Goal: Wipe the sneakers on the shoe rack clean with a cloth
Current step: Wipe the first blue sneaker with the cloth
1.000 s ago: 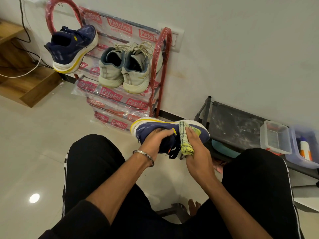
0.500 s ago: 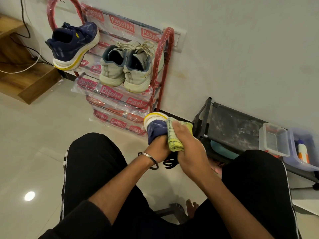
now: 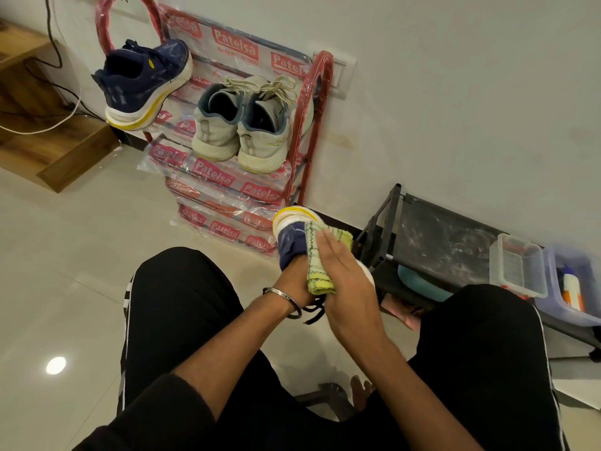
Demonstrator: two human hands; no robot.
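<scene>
A navy sneaker with a white and yellow sole (image 3: 287, 234) is held above my knees, its sole end pointing away from me. My left hand (image 3: 292, 281), with a metal bangle at the wrist, grips it from below. My right hand (image 3: 341, 281) presses a folded yellow-green cloth (image 3: 317, 258) against the shoe's side. Black laces hang under my hands. On the red shoe rack (image 3: 317, 102) against the wall sit the matching navy sneaker (image 3: 143, 83) at the top left and a pair of off-white sneakers (image 3: 240, 125) beside it.
The rack's shelves are wrapped in printed plastic. A low black rack (image 3: 432, 242) at the right carries a clear plastic box (image 3: 517, 265) and a bluish tub with a bottle (image 3: 572, 288). Wooden steps (image 3: 48, 138) with cables lie at the left. My black-trousered knees fill the foreground.
The held sneaker has turned from lying sideways to pointing its sole end away. My right hand with the cloth has shifted along its side.
</scene>
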